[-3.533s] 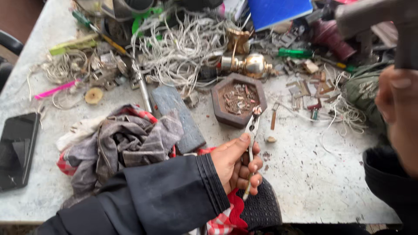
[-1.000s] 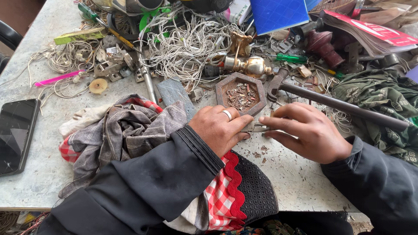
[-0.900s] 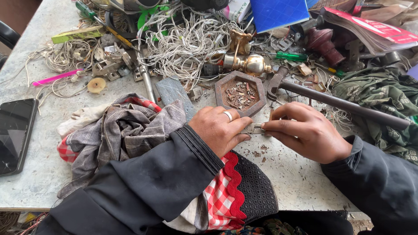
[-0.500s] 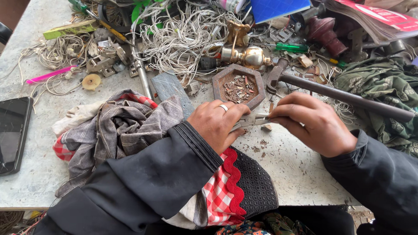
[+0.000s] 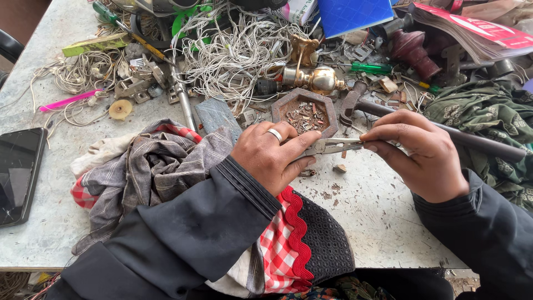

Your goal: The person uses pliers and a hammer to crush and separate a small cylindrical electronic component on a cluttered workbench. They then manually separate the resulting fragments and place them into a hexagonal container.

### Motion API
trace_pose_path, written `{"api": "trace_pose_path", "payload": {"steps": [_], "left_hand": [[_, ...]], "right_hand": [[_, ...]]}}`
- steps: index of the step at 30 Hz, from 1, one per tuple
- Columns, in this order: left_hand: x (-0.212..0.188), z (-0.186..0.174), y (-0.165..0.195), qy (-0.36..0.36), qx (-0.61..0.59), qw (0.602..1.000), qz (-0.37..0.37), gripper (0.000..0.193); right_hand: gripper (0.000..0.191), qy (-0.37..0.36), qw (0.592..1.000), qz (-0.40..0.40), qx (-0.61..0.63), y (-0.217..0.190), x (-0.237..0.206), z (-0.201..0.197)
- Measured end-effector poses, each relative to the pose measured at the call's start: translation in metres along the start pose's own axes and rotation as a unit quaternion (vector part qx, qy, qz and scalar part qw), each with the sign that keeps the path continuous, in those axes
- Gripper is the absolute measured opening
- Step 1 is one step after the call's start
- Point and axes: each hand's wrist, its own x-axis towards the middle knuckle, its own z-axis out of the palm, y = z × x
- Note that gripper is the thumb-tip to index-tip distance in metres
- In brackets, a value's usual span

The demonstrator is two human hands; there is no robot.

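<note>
**Two hands meet at a pair of pliers beside the hexagonal dish**

The left hand [image 5: 272,155], a ring on one finger, is closed around the handles of small metal pliers [image 5: 333,146], which lie level just in front of the hexagonal dish [image 5: 305,114], on the person's side of it. The right hand [image 5: 416,153] comes in from the right of the dish with thumb and forefinger pinched together at the pliers' nose; whatever sits between those fingertips is too small to make out.

The dish holds a heap of small metal scraps and stands on the pale, stained table [image 5: 377,222]. Just behind the dish lies a brass fitting [image 5: 316,79], and beyond that a tangle of white wire [image 5: 233,50]. To the right of the dish a long dark metal rod [image 5: 477,141] runs away behind the right hand. To the left of the dish a crumpled grey and red cloth [image 5: 150,166] lies under the left forearm, and well beyond it, at the table's left edge, rests a black phone [image 5: 19,175]. A green-handled screwdriver [image 5: 372,68] lies behind and to the right of the dish.
</note>
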Motion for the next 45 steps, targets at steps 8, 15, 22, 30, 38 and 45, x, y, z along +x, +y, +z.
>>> {"api": "trace_pose_path", "payload": {"steps": [8, 15, 22, 30, 38, 45], "left_hand": [[0.004, -0.008, 0.004, -0.022, -0.002, 1.0, 0.02, 0.054], [0.005, -0.011, 0.007, -0.023, -0.016, 1.0, 0.002, 0.049], [-0.002, -0.011, 0.004, -0.032, -0.056, 0.998, -0.022, 0.047], [-0.006, -0.004, -0.001, -0.035, -0.046, 0.998, -0.024, 0.041], [-0.009, -0.004, -0.006, 0.0, -0.045, 0.999, 0.008, 0.026], [-0.013, 0.0, -0.005, -0.091, -0.109, 0.986, -0.086, 0.032]], "right_hand": [[0.024, -0.022, 0.999, -0.042, -0.014, 0.002, -0.001, -0.002], [0.022, -0.038, 0.998, -0.043, 0.022, 0.004, 0.0, 0.0], [0.019, -0.06, 0.991, 0.021, 0.117, 0.01, 0.0, 0.009], [0.018, -0.079, 0.984, 0.038, 0.156, 0.013, 0.001, 0.014], [0.019, -0.087, 0.961, 0.099, 0.243, 0.015, -0.003, 0.021], [0.018, -0.11, 0.965, 0.112, 0.208, 0.019, -0.004, 0.028]]}}
